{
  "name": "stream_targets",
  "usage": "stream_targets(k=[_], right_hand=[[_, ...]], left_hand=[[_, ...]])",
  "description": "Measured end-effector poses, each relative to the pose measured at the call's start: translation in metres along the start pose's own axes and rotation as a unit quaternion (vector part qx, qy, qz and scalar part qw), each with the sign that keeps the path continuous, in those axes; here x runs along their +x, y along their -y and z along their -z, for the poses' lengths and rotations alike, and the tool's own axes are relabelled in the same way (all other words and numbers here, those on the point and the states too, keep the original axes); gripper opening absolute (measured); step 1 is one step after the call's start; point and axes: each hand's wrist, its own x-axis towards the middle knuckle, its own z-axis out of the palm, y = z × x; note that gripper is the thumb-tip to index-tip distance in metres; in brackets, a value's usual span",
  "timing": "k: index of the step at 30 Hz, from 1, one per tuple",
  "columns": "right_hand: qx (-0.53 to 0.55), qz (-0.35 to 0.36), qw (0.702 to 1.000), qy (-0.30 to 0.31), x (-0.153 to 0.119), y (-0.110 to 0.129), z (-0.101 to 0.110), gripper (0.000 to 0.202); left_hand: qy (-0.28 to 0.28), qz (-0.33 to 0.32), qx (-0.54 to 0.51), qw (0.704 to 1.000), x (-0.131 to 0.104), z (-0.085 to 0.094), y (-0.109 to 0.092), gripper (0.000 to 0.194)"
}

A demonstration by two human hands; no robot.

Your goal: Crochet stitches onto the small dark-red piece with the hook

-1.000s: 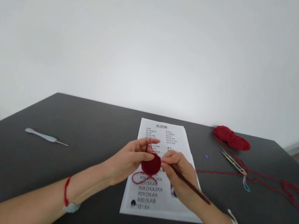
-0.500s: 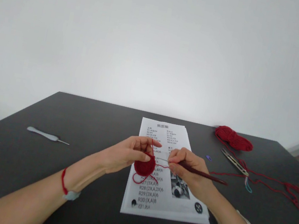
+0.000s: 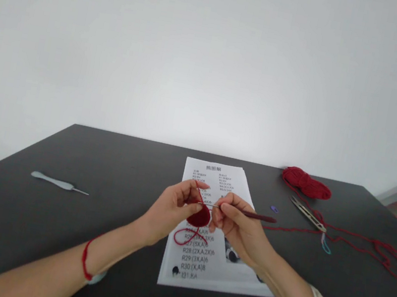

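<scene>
A small round red crochet piece is pinched by my left hand, thumb on its near face. Red working yarn runs up over the raised left index finger, and a loose yarn tail loops below the piece. My right hand grips a crochet hook with a dark red handle. The hook's thin metal shaft reaches left to the top edge of the piece, by my left thumb. Whether its tip sits inside a stitch is too small to tell. Beneath both hands lies a printed pattern sheet.
On the right are a red yarn skein, thread snips with a blue cord, and a purple stitch marker. Red yarn strands trail across the dark table there. A second hook with a pale handle lies left.
My right hand has moved left, bringing the hook to the top edge of the crochet piece. The piece has tilted slightly in my left hand. The view has shifted a little.
</scene>
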Motion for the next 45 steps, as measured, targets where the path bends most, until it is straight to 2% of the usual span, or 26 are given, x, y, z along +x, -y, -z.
stream_targets(k=[3, 8, 15, 23, 29, 32, 36, 39, 41, 43, 45], right_hand=[[0.003, 0.023, 0.999, -0.04, 0.0, -0.006, -0.004, 0.017], [-0.065, 0.031, 0.997, -0.03, 0.002, -0.002, 0.006, 0.019], [-0.172, 0.071, 0.983, 0.007, 0.003, 0.004, 0.019, 0.018], [-0.324, 0.088, 0.941, -0.039, -0.006, 0.003, 0.013, 0.013], [-0.48, 0.135, 0.864, -0.066, -0.015, -0.003, 0.0, 0.018], [-0.528, 0.199, 0.824, -0.048, -0.016, -0.013, 0.002, 0.016], [-0.625, 0.346, 0.698, 0.055, -0.011, -0.019, 0.008, 0.017], [-0.669, 0.381, 0.623, 0.138, -0.005, -0.011, 0.011, 0.02], [-0.689, 0.402, 0.578, 0.172, -0.004, -0.007, 0.01, 0.019], [-0.708, 0.419, 0.546, 0.158, -0.005, -0.008, 0.007, 0.018], [-0.728, 0.423, 0.53, 0.097, -0.008, -0.013, 0.003, 0.02]], left_hand=[[-0.01, 0.02, -0.041, 0.999, -0.002, -0.005, 0.006, 0.029], [-0.003, 0.064, -0.112, 0.992, -0.001, -0.003, 0.01, 0.033], [-0.026, 0.044, -0.087, 0.995, -0.001, -0.003, 0.009, 0.032], [-0.044, 0.034, -0.013, 0.998, -0.003, -0.006, 0.003, 0.031], [-0.103, 0.01, 0.061, 0.993, -0.003, -0.009, 0.009, 0.03], [-0.117, 0.011, 0.071, 0.991, -0.003, -0.01, 0.012, 0.029], [-0.077, 0.062, -0.014, 0.995, -0.003, -0.01, 0.01, 0.036], [-0.021, 0.1, -0.045, 0.994, -0.001, -0.007, 0.007, 0.04], [0.015, 0.133, -0.08, 0.988, 0.0, -0.004, 0.007, 0.041], [0.032, 0.165, -0.124, 0.978, 0.001, -0.003, 0.007, 0.039], [0.018, 0.167, -0.14, 0.976, 0.001, -0.004, 0.007, 0.037]])
